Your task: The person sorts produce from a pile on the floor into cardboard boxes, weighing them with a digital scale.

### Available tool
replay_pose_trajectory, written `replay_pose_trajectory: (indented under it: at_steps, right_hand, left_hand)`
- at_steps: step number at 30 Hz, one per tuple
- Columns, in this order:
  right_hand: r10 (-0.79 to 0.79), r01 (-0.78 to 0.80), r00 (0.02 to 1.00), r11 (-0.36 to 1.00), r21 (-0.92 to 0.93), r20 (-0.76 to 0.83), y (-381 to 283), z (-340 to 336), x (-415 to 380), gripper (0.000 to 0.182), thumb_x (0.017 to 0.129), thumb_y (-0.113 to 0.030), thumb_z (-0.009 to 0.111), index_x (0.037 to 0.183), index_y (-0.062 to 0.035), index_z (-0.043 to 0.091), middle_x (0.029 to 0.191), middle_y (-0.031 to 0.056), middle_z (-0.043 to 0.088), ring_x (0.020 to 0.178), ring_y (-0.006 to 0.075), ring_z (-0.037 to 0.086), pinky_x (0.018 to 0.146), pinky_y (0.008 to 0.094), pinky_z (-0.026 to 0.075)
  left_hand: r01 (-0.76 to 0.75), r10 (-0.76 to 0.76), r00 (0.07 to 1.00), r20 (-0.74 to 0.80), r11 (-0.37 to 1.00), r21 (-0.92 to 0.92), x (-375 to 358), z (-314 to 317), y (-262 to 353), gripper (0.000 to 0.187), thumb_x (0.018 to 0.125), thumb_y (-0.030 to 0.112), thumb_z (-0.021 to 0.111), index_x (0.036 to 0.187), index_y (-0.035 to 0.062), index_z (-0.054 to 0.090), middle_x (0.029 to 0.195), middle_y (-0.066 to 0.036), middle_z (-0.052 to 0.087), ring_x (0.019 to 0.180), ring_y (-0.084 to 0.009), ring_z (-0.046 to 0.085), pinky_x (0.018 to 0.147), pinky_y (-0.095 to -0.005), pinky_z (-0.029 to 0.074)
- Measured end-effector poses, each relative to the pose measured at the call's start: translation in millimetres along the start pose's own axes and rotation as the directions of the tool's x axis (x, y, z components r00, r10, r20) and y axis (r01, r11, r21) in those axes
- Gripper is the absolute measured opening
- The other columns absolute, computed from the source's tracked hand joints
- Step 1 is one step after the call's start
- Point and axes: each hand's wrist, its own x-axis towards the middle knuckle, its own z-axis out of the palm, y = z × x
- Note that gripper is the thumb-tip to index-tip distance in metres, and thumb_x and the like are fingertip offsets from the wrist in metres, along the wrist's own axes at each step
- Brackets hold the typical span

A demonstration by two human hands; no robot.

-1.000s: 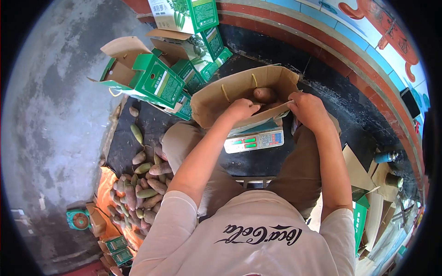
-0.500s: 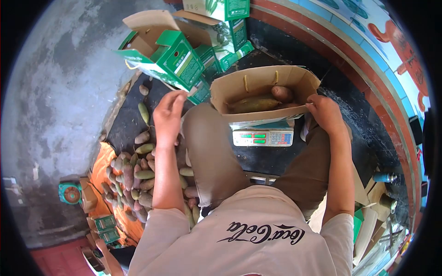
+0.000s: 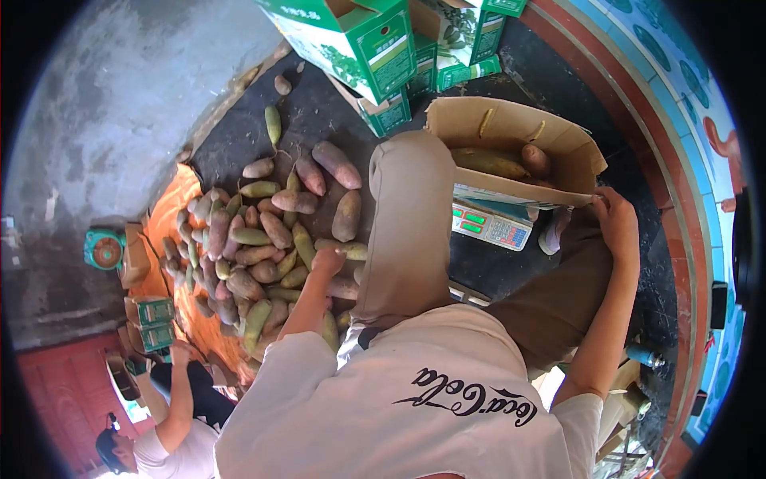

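Observation:
My left hand (image 3: 328, 260) is down at the near right side of a heap of radishes (image 3: 254, 255), by a green one; its fingers are partly hidden and their grip is unclear. My right hand (image 3: 615, 217) pinches the near right corner of an open cardboard box (image 3: 511, 121). Inside the box lie a long green radish (image 3: 488, 163) and a reddish one (image 3: 536, 161). Under the box is a white scale (image 3: 491, 227) with lit green displays.
Green and white cartons (image 3: 375, 48) stand at the top. An orange sheet (image 3: 171, 209) lies under the heap's left part. At the lower left another person (image 3: 177, 407) reaches toward small green boxes (image 3: 150, 323). A teal round device (image 3: 104, 249) is at the left.
My left hand has moved from beside my knee down to the radishes. My right hand stays on the box corner. The view has turned left, showing more of the heap and the other person.

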Motion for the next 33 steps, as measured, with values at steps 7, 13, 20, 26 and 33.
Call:
replay_pose_trajectory:
  at_steps: [7,13,20,26,33]
  right_hand:
    - [-0.001,0.001,1.0,0.999,0.052,-0.006,6,-2,-3,0.02,0.087,-0.014,0.06,0.103,-0.0026,0.065,0.081,0.0188,0.065,0.075,0.0304,0.065,0.069,0.0359,0.049]
    - [0.018,-0.017,1.0,0.998,0.065,-0.007,15,0,-1,0.021,0.089,-0.014,0.06,0.104,-0.0013,0.064,0.079,0.0181,0.065,0.072,0.0262,0.064,0.068,0.034,0.049]
    - [0.034,-0.036,0.999,0.996,0.085,0.019,16,1,1,0.021,0.089,-0.014,0.06,0.105,-0.0006,0.063,0.082,0.0186,0.066,0.074,0.0252,0.065,0.069,0.0332,0.05]
    - [0.042,-0.044,0.999,0.997,0.061,0.029,13,-1,1,0.022,0.09,-0.014,0.059,0.106,-0.0012,0.063,0.085,0.0191,0.067,0.077,0.0264,0.066,0.071,0.0336,0.05]
    - [0.04,-0.042,0.998,0.997,0.065,0.039,16,0,2,0.022,0.09,-0.014,0.059,0.107,-0.001,0.063,0.087,0.0197,0.067,0.079,0.0263,0.067,0.071,0.0336,0.05]
  left_hand:
    - [0.117,-0.111,0.979,0.17,0.993,-0.028,-14,58,-21,0.049,0.078,0.031,0.063,0.125,0.0165,0.058,0.124,-0.015,0.06,0.117,-0.0305,0.056,0.098,-0.041,0.045]
    - [0.039,-0.023,0.992,0.123,0.991,-0.128,-2,82,-13,0.054,0.078,0.032,0.065,0.128,0.014,0.055,0.126,-0.015,0.059,0.117,-0.0309,0.056,0.099,-0.0407,0.045]
    - [0.114,-0.09,0.982,0.163,0.982,-0.149,-5,68,10,0.056,0.078,0.034,0.066,0.129,0.0145,0.054,0.126,-0.015,0.058,0.118,-0.03,0.055,0.098,-0.0404,0.045]
    - [0.123,-0.118,0.973,0.199,0.992,-0.013,-8,84,1,0.056,0.078,0.034,0.065,0.13,0.0168,0.053,0.13,-0.014,0.053,0.122,-0.0308,0.052,0.101,-0.0409,0.043]
    - [0.063,-0.077,0.97,0.231,0.996,0.068,-13,109,-23,0.059,0.078,0.032,0.065,0.133,0.0164,0.05,0.132,-0.015,0.05,0.123,-0.0326,0.05,0.101,-0.0419,0.042]
